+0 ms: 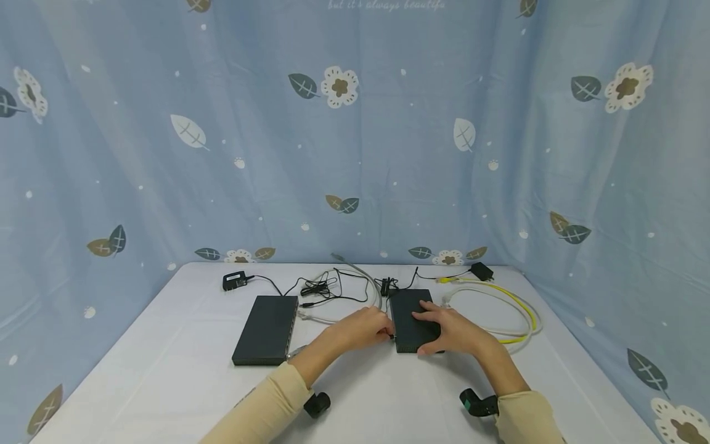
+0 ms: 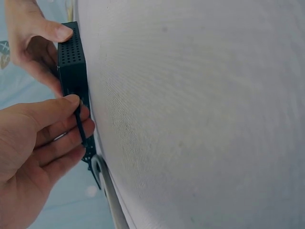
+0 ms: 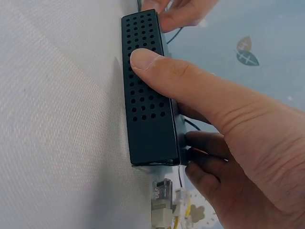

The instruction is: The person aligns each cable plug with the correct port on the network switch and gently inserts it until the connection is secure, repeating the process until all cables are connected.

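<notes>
The right-hand black network switch (image 1: 409, 308) lies flat on the white table. At its left side my left hand (image 1: 362, 328) pinches a thin black power cable (image 2: 80, 125) between thumb and fingers, its end up against the switch's side. Whether the plug is seated is hidden by the fingertips. My right hand (image 1: 457, 332) holds the switch from the right. In the right wrist view the thumb presses the perforated side panel (image 3: 145, 107), while the other fingers lie over the top.
A second black switch (image 1: 265, 330) with ports lies to the left. Behind are two power adapters (image 1: 235, 280) (image 1: 481, 271) with black cords (image 1: 316, 287). A grey cable (image 1: 366, 275) loops between the switches; white and yellow network cables (image 1: 524, 303) coil at the right.
</notes>
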`<control>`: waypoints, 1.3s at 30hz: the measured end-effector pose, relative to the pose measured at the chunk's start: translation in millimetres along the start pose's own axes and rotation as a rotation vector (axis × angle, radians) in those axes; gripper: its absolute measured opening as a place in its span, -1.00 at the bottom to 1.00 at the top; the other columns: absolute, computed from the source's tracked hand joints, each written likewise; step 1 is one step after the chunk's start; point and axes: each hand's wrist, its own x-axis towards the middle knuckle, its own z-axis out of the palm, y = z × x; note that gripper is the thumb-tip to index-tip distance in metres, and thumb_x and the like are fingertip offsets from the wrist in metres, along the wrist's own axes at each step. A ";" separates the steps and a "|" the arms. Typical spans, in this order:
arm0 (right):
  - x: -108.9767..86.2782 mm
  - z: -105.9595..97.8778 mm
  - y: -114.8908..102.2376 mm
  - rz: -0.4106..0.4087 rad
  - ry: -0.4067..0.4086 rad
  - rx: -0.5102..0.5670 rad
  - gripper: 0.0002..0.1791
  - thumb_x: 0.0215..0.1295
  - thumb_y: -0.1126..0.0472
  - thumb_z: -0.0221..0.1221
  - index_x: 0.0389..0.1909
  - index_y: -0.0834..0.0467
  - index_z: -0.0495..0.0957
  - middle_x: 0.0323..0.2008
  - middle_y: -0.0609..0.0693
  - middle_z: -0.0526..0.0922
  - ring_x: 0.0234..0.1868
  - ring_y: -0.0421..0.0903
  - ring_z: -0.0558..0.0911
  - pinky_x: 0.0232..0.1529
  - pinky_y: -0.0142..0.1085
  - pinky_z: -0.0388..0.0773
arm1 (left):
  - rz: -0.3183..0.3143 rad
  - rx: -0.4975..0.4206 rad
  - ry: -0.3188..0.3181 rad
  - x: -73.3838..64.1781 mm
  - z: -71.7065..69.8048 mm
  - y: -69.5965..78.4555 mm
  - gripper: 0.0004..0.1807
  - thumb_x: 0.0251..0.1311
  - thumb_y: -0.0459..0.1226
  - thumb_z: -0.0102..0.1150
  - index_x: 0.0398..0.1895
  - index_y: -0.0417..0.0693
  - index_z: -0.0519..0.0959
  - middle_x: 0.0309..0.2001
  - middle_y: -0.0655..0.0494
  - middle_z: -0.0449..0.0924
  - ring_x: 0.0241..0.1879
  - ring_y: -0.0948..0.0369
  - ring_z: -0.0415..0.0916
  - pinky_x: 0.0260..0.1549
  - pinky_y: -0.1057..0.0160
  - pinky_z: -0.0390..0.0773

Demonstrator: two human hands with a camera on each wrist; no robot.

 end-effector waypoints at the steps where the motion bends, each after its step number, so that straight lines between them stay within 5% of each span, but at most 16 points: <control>1: -0.5 -0.5 -0.2 0.000 0.002 -0.001 -0.05 -0.11 -0.22 0.48 0.34 0.09 0.45 0.49 0.26 0.17 0.45 0.41 0.19 0.31 0.30 0.24 | 0.002 -0.001 0.000 0.4 -0.3 0.5 -0.89 0.25 -0.35 0.25 -0.31 0.00 0.75 -0.38 0.27 0.71 -0.53 0.51 0.41 -0.47 0.58 0.41; 10: -4.1 -3.6 -1.3 -0.013 0.013 -0.002 -0.06 -0.10 -0.20 0.48 0.33 0.13 0.45 0.47 0.29 0.19 0.44 0.42 0.19 0.31 0.31 0.24 | 0.020 0.030 0.006 4.0 -1.3 3.2 -0.88 0.24 -0.35 0.25 -0.40 0.01 0.73 -0.52 0.32 0.58 -0.59 0.44 0.26 -0.54 0.54 0.29; 19: -4.1 -2.9 0.1 -0.018 0.013 0.003 -0.05 -0.09 -0.20 0.48 0.33 0.14 0.45 0.47 0.29 0.19 0.44 0.42 0.19 0.30 0.30 0.25 | 0.001 -0.018 -0.001 4.4 -0.9 3.0 -0.90 0.25 -0.34 0.25 -0.31 0.00 0.74 -0.42 0.29 0.68 -0.55 0.49 0.39 -0.49 0.56 0.40; 27: -0.5 1.0 1.7 -0.028 0.018 -0.006 -0.03 -0.12 -0.21 0.49 0.34 0.12 0.44 0.47 0.28 0.19 0.45 0.38 0.20 0.32 0.26 0.27 | 0.004 -0.016 0.019 -1.0 0.2 -6.7 -0.82 0.20 -0.37 0.28 -0.18 0.01 0.76 -0.20 0.23 0.75 -0.22 0.44 0.64 -0.22 0.59 0.54; 39: 0.8 2.1 2.8 -0.022 0.017 -0.012 -0.04 -0.12 -0.22 0.48 0.33 0.12 0.46 0.47 0.26 0.20 0.45 0.37 0.21 0.32 0.26 0.27 | -0.012 0.038 -0.001 -1.6 -4.3 -2.8 -0.86 0.16 -0.40 0.30 -0.27 -0.02 0.77 -0.29 0.24 0.74 -0.31 0.44 0.60 -0.31 0.57 0.52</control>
